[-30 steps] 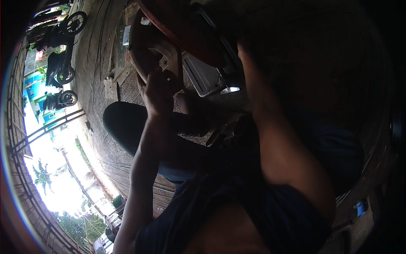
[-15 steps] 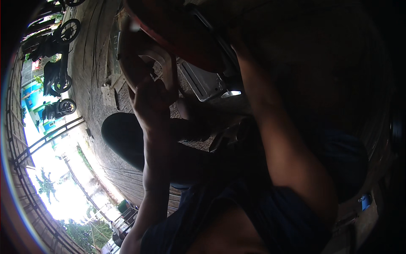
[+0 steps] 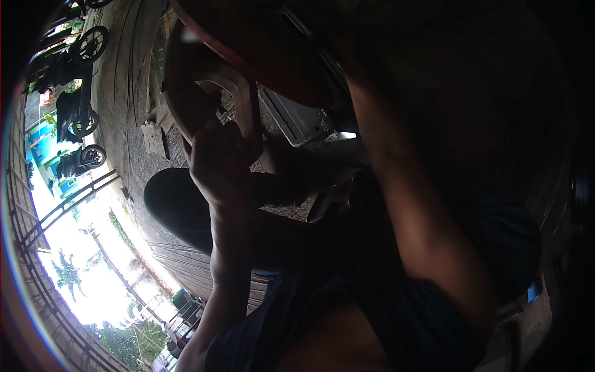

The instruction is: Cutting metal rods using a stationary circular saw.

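Observation:
My left hand (image 3: 217,152) is closed on the lower end of a curved brown piece (image 3: 176,87), which looks like wood and has a bent inner arm (image 3: 246,108). Right beside this piece, at the top of the view, is a large dark disc-like thing with a red edge (image 3: 229,53). My right hand (image 3: 344,59) reaches up next to a dark bar (image 3: 307,34) on the far side of the red-edged thing. Deep shadow hides its fingers, so its grip does not show.
A grey metal case or panel (image 3: 294,115) lies below the red-edged thing. My knee (image 3: 176,208) is at the left, over rough ground. Wood scraps (image 3: 155,137) lie beyond it. Parked motorbikes (image 3: 80,111) and a railing (image 3: 77,198) stand at the far left.
My left hand and the curved piece have shifted slightly left, and the surroundings have shifted a little left too. Both hands keep about the same pose.

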Demonstrator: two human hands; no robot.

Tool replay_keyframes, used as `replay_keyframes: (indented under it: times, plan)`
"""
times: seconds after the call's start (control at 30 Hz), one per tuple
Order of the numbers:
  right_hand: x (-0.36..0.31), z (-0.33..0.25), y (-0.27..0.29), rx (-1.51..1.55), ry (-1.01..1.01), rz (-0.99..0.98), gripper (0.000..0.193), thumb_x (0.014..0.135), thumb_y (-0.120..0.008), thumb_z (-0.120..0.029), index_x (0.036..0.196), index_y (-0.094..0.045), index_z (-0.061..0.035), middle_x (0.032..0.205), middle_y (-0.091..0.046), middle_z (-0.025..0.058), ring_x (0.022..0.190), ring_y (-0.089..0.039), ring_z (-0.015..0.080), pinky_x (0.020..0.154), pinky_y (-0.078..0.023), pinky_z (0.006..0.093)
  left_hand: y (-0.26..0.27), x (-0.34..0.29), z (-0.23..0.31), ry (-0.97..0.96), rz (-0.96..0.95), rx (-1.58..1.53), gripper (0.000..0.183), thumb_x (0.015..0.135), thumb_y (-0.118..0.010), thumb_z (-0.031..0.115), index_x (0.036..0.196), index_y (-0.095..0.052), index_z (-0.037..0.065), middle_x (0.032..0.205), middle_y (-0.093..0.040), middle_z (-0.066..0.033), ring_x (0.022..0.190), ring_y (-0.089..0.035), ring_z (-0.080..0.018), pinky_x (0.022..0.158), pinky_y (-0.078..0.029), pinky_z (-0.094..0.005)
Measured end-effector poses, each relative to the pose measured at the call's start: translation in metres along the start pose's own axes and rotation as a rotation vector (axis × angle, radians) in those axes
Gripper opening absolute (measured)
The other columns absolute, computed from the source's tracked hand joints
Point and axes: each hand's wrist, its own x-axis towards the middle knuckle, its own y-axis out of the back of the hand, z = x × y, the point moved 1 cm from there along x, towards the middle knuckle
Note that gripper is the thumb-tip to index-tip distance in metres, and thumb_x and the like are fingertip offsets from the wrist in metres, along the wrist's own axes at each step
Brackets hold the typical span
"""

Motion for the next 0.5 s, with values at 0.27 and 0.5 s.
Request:
replay_keyframes:
  times: [0.27, 0.5]
  plan:
    - [-0.013, 0.01, -0.001, 0.001, 0.025, -0.068, 0.041, 0.086, -0.059, -0.023, 0.121, -0.054, -0.0016, 0.119, -0.056, 0.0152, 0.12, -0.048, 0.027, 0.101, -0.039, 0.0394, 0.016, 0.011, -0.008, 0.04, -0.009, -0.022, 0.021, 0.09, -0.044, 0.021, 0.073, -0.046, 0.008, 0.06, -0.041, -0.001, 0.052, -0.043, -0.0117, 0.051, -0.037, -0.0262]
    - [-0.023, 0.012, -0.002, 0.004, 0.058, -0.124, 0.041, 0.086, -0.059, -0.022, 0.121, -0.054, -0.0015, 0.118, -0.057, 0.0152, 0.12, -0.048, 0.027, 0.1, -0.039, 0.0392, 0.013, 0.01, -0.011, -0.023, -0.072, -0.087, 0.02, 0.09, -0.045, 0.02, 0.075, -0.049, 0.006, 0.059, -0.04, -0.0005, 0.053, -0.045, -0.0123, 0.05, -0.038, -0.0265]
